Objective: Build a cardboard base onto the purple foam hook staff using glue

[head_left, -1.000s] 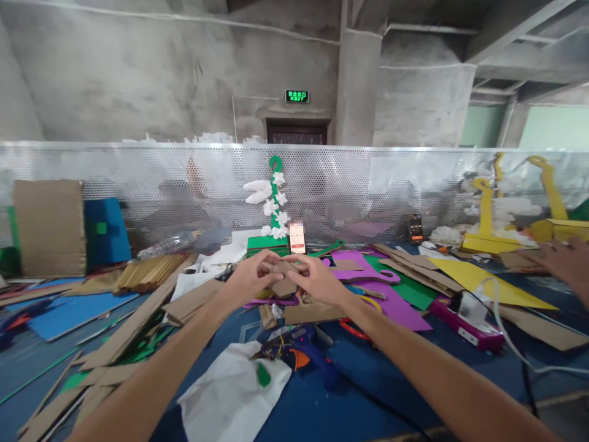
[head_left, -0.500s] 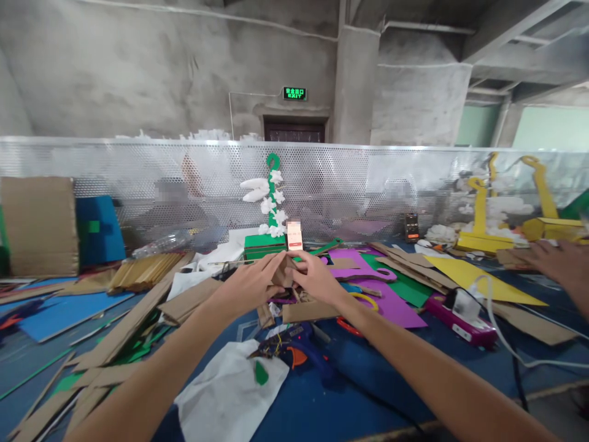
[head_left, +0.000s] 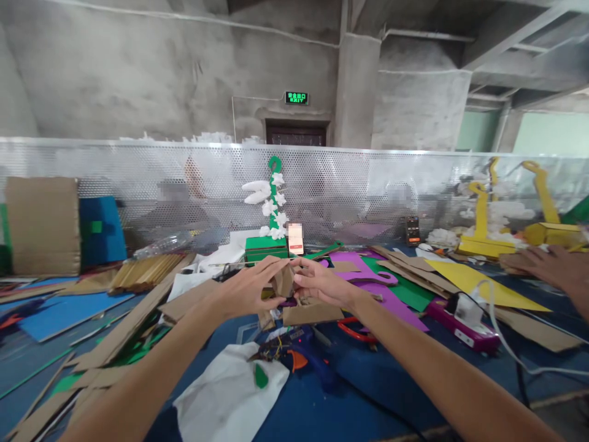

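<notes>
From the head view, your left hand [head_left: 251, 285] is clamped on a small folded piece of cardboard [head_left: 284, 281], fingers over the top and thumb below, and your right hand [head_left: 324, 282] has its fingertips at the right edge of that piece; you cannot tell from here whether they pinch it. The cardboard piece is between your two hands, above the middle of the blue worktop [head_left: 359, 399]. Just below it you have a flat cardboard strip [head_left: 313, 313], and nearer you lies a blue glue gun [head_left: 322, 368], beside a white sheet [head_left: 221, 393] with a green scrap [head_left: 261, 376] on it. Red scissors [head_left: 354, 330] lie under your right forearm's near side, left of a purple sheet [head_left: 391, 307]. Beyond your hands stand a green box [head_left: 267, 247], its hooked post carrying white flowers [head_left: 280, 219], and a lit phone [head_left: 296, 239]. At far right, another person's hand [head_left: 552, 269] is over some cardboard, near a yellow sheet [head_left: 488, 285].
</notes>
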`<act>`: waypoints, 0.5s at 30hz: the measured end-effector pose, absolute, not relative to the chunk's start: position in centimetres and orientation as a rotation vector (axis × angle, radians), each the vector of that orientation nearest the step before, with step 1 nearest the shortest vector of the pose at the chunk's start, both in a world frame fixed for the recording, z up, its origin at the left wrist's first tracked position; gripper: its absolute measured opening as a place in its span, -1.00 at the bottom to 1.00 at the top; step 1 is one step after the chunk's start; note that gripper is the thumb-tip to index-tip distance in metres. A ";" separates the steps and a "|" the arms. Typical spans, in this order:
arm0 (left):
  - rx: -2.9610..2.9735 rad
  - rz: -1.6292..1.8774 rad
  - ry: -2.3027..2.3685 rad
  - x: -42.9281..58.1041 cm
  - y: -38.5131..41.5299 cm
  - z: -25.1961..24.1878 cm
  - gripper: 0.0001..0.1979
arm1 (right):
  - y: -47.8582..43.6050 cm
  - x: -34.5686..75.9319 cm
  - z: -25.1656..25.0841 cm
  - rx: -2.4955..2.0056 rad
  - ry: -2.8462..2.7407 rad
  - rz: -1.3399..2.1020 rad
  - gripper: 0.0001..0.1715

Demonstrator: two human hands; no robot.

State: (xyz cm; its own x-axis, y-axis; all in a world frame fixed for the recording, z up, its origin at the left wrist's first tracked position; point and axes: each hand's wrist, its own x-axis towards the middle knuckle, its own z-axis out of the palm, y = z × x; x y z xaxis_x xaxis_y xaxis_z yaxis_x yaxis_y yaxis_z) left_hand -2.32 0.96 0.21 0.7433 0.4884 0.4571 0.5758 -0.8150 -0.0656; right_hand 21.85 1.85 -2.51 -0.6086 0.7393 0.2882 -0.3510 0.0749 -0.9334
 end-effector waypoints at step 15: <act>-2.694 -0.835 -0.813 -1.4 -0.4 1.3 -0.26 | 1.6 21.1 -2.6 -0.299 -1.579 1.538 -0.20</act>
State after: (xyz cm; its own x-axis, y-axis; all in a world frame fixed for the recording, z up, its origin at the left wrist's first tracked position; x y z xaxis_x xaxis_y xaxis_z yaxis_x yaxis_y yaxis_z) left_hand -1.40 -0.42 1.33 0.6880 0.4447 0.5735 0.5612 -0.8271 -0.0320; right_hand 21.11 1.61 -2.60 -0.5787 0.7026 0.4140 -0.3954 0.2022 -0.8960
